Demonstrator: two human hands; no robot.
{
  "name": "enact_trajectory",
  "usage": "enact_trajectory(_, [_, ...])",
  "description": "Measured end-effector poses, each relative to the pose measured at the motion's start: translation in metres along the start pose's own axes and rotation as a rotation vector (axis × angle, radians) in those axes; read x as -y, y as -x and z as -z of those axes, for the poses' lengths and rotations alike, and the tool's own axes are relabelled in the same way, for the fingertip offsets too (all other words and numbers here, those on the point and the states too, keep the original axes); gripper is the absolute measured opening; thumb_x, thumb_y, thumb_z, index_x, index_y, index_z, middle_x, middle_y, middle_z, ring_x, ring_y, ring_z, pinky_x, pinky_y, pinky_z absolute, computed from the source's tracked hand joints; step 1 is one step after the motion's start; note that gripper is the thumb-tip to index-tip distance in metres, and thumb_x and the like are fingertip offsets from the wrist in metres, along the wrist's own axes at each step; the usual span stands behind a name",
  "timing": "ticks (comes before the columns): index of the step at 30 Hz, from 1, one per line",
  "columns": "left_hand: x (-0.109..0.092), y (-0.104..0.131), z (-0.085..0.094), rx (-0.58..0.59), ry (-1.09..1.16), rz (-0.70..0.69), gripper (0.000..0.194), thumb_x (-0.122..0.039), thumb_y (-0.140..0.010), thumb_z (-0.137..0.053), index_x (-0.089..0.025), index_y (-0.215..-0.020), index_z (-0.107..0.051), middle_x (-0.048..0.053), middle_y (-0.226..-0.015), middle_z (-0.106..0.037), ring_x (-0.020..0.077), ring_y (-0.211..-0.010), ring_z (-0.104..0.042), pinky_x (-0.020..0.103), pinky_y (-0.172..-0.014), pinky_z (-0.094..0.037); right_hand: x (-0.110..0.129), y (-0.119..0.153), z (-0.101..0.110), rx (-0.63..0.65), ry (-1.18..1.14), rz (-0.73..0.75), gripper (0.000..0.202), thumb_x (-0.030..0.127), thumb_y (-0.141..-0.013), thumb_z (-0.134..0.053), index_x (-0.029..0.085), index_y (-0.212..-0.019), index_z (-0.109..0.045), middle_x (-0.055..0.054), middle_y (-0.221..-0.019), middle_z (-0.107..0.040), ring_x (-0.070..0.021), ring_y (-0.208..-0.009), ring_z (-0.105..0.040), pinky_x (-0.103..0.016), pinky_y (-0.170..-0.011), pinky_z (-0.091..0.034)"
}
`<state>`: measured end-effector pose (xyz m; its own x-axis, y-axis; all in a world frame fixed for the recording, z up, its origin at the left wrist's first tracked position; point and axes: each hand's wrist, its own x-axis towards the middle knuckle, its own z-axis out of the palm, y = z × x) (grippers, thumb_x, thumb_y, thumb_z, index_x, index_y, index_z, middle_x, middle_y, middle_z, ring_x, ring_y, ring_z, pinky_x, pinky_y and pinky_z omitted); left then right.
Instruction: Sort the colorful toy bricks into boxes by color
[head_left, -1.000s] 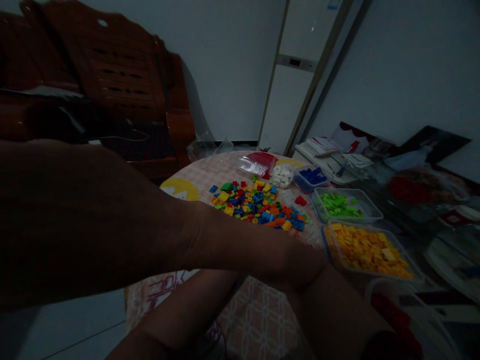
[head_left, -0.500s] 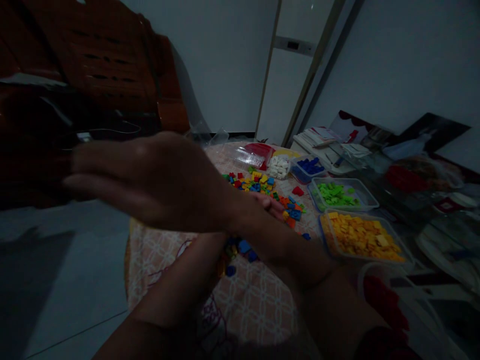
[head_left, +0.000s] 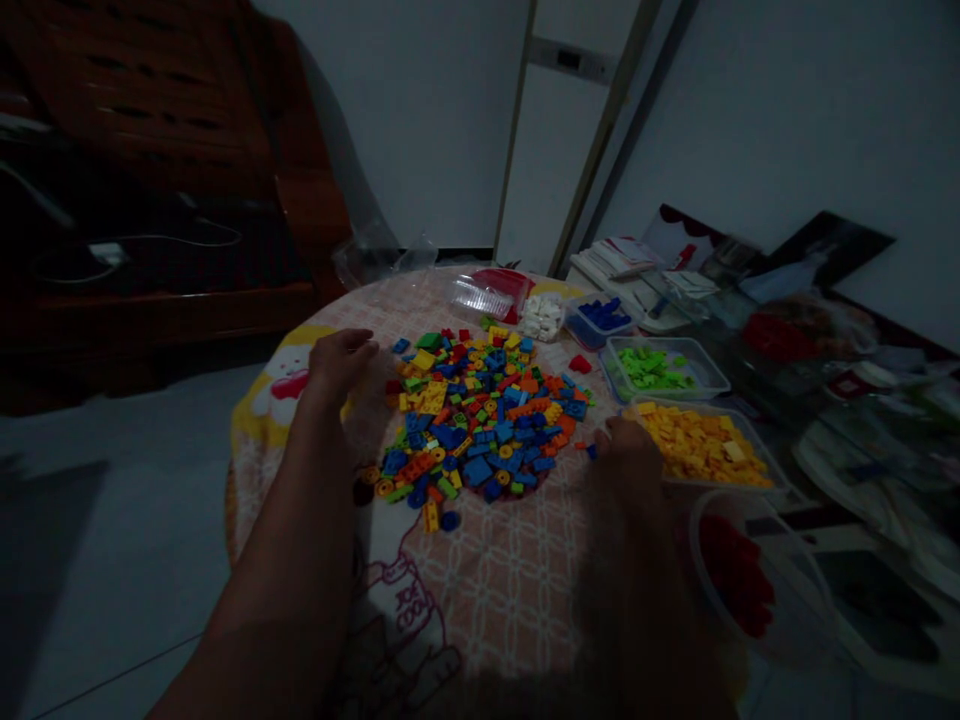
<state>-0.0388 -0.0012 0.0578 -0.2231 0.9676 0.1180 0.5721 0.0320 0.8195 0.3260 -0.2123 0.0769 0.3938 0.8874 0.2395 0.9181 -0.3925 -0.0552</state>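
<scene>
Across the middle of the round table (head_left: 510,600) lies the pile (head_left: 480,410), spread flat and loose, perhaps so that single bricks can be seen and reached. It is a jumble of blue, yellow, orange, red and green, with studded blocks and small wheel-like rounds mixed together. Off its left edge hangs the left hand (head_left: 339,365), fingers loosely bent; at right, just beside the near-side tubs, the right hand (head_left: 631,455) curls inward. Whether either grips anything I cannot tell in this gloom. The tubs (head_left: 703,374) stand along the right, probably to keep colours apart: blue bricks (head_left: 604,314) far, then green bricks (head_left: 652,368), yellow bricks (head_left: 705,445) and, nearest, red bricks (head_left: 739,575). White bricks (head_left: 541,317) sit heaped beyond the pile.
</scene>
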Motion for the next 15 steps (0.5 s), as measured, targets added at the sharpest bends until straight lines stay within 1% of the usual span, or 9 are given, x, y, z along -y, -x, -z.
enact_trajectory(3, [0.008, 0.001, 0.001, 0.015, -0.069, 0.015, 0.033, -0.031, -0.076, -0.065, -0.017, -0.103, -0.077, 0.008, -0.104, -0.078, 0.0262, -0.105, -0.07, 0.032, -0.095, -0.053, -0.009, 0.011, -0.008, 0.123, 0.09, 0.064, 0.019, 0.022, -0.093, -0.058, 0.014, -0.103, -0.073, -0.017, -0.105, -0.067, -0.027, -0.099, -0.063, -0.033, -0.082, -0.045])
enact_trajectory(5, [0.01, 0.003, 0.0, 0.025, -0.077, 0.031, 0.032, -0.033, -0.076, -0.066, -0.017, -0.102, -0.077, 0.007, -0.103, -0.078, 0.0259, -0.106, -0.07, 0.031, -0.095, -0.052, -0.011, 0.011, -0.01, 0.16, 0.085, 0.119, 0.019, 0.015, -0.089, -0.059, 0.014, -0.101, -0.073, -0.016, -0.105, -0.068, -0.0271, -0.101, -0.062, -0.034, -0.087, -0.045])
enact_trajectory(7, [0.011, 0.004, -0.002, 0.036, -0.058, 0.043, 0.035, -0.035, -0.077, -0.065, -0.017, -0.104, -0.077, 0.007, -0.104, -0.078, 0.0256, -0.106, -0.07, 0.03, -0.094, -0.052, -0.012, 0.009, -0.013, 0.177, 0.042, 0.171, 0.021, 0.007, -0.085, -0.056, 0.013, -0.097, -0.074, -0.015, -0.102, -0.07, -0.0259, -0.102, -0.063, -0.034, -0.091, -0.045])
enact_trajectory(9, [0.013, 0.004, -0.003, 0.038, -0.027, 0.048, 0.036, -0.036, -0.078, -0.065, -0.016, -0.106, -0.077, 0.007, -0.104, -0.078, 0.0256, -0.106, -0.07, 0.031, -0.093, -0.053, -0.011, 0.006, -0.017, 0.167, -0.016, 0.177, 0.025, 0.003, -0.083, -0.053, 0.013, -0.093, -0.074, -0.015, -0.098, -0.072, -0.0247, -0.098, -0.065, -0.034, -0.09, -0.047])
enact_trajectory(12, [0.014, 0.004, -0.004, 0.033, -0.019, 0.041, 0.033, -0.034, -0.079, -0.065, -0.016, -0.104, -0.078, 0.009, -0.105, -0.078, 0.0268, -0.104, -0.07, 0.033, -0.093, -0.054, -0.003, -0.004, -0.02, 0.098, -0.167, 0.118, 0.02, 0.008, -0.08, -0.058, 0.014, -0.088, -0.076, -0.014, -0.093, -0.075, -0.0252, -0.091, -0.068, -0.035, -0.086, -0.051])
enact_trajectory(15, [0.013, 0.005, -0.003, 0.054, -0.036, 0.011, 0.035, -0.033, -0.081, -0.064, -0.013, -0.106, -0.077, 0.012, -0.11, -0.077, 0.0281, -0.107, -0.07, 0.035, -0.096, -0.052, 0.013, -0.034, -0.021, 0.017, -0.483, 0.025, 0.019, 0.018, -0.077, -0.063, 0.016, -0.089, -0.078, -0.009, -0.085, -0.076, -0.0233, -0.079, -0.07, -0.033, -0.076, -0.054])
